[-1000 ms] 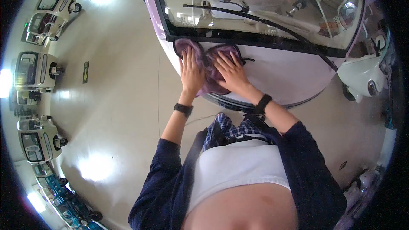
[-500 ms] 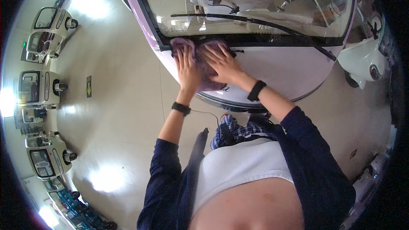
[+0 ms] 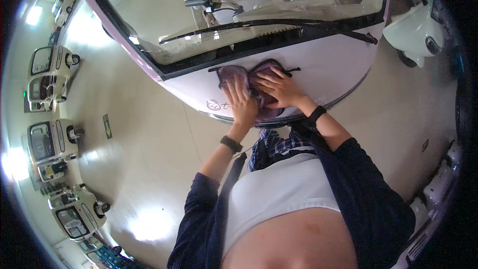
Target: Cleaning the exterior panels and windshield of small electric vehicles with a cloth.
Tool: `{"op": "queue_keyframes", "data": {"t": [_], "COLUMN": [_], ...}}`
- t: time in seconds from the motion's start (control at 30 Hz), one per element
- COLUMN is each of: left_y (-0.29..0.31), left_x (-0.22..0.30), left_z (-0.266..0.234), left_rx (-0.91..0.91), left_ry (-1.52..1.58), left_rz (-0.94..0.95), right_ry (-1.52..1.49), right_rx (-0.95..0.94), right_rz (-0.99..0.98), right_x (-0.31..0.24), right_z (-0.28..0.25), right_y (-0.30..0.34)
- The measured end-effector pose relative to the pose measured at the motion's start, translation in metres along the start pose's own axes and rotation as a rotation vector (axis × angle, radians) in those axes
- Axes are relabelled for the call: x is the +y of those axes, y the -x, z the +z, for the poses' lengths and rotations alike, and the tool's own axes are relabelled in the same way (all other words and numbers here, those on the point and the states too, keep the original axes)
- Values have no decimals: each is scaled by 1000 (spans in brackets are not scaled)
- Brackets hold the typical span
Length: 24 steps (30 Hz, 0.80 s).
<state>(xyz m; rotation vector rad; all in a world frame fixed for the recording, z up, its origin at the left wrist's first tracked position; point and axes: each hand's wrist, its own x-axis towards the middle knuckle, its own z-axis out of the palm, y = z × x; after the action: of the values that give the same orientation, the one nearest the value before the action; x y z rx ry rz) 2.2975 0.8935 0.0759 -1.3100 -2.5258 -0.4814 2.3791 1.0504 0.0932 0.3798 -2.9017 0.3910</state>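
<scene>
Both palms press a purple cloth (image 3: 233, 74) against the pale pink front panel (image 3: 338, 62) of a small vehicle, below its windshield. My left hand (image 3: 242, 103) lies on the cloth's left part, fingers stretched upward. My right hand (image 3: 283, 89) rests flat on the right part with its fingers spread. The cloth has dark edging, and a short dark cord sticks out at its upper right. Just left of my left hand, a small printed mark (image 3: 214, 105) shows on the panel.
A black wiper (image 3: 279, 23) crosses the windshield (image 3: 169, 15) above my hands. Handlebars (image 3: 211, 2) show behind the glass. To the right stands a white scooter (image 3: 413, 32). Several small enclosed vehicles (image 3: 45, 142) line the left wall, across the tiled floor (image 3: 144, 169).
My hands and the cloth have slid away from the windshield's lower left corner, rightward and down to the panel's middle. The printed mark is now more exposed. The view has shifted too.
</scene>
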Motion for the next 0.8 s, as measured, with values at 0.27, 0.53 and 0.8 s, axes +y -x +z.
{"op": "queue_keyframes", "data": {"t": [0.27, 0.53, 0.8], "left_y": [-36, -59, -74], "left_x": [49, 70, 93], "left_z": [6, 18, 36], "left_rx": [-65, -69, -63], "left_ry": [-2, -71, -144], "left_rz": [133, 136, 83], "right_ry": [39, 30, 35], "right_rx": [98, 85, 240], "right_rz": [104, 203, 345], "right_x": [37, 64, 101], "right_z": [-14, -18, -10], "right_y": [47, 68, 99]}}
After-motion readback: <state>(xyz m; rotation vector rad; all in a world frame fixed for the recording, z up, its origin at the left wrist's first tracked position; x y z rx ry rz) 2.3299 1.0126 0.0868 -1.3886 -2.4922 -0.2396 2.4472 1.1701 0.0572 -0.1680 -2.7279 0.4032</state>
